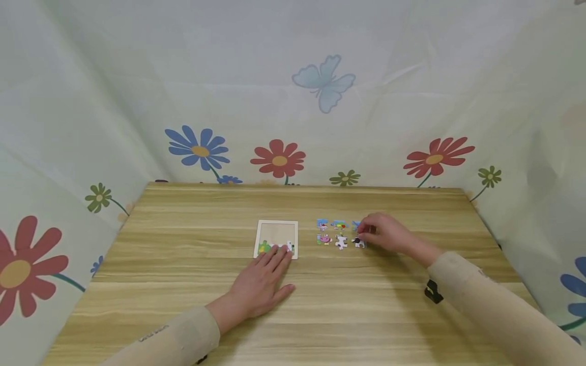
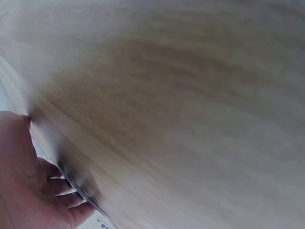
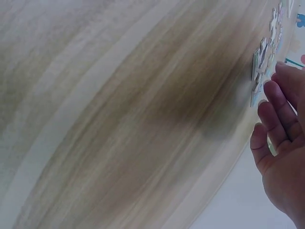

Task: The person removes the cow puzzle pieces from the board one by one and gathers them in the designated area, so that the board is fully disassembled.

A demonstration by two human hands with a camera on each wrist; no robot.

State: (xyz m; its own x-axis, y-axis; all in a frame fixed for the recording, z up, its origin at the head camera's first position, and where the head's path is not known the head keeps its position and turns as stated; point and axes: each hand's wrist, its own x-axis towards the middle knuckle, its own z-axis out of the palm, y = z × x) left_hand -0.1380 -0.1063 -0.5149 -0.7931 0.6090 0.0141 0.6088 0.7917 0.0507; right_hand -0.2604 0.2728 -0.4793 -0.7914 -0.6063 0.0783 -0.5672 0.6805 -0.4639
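Seeing left hand (image 1: 262,285) straight-fingered on lower edge of puzzle tray (image 1: 276,232), right hand (image 1: 387,233) bent-fingered at loose puzzle pieces (image 1: 341,241). Can't really tell if pinching one, tbh.

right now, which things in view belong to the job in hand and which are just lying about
Part of the job:
square, pale-rimmed puzzle tray, partly filled
loose, multicoloured jigsaw pieces
left hand, resting at the tray
right hand, at the pieces

Just surroundings:
white floral-print cloth backdrop
brown wood-grain table, underneath everything
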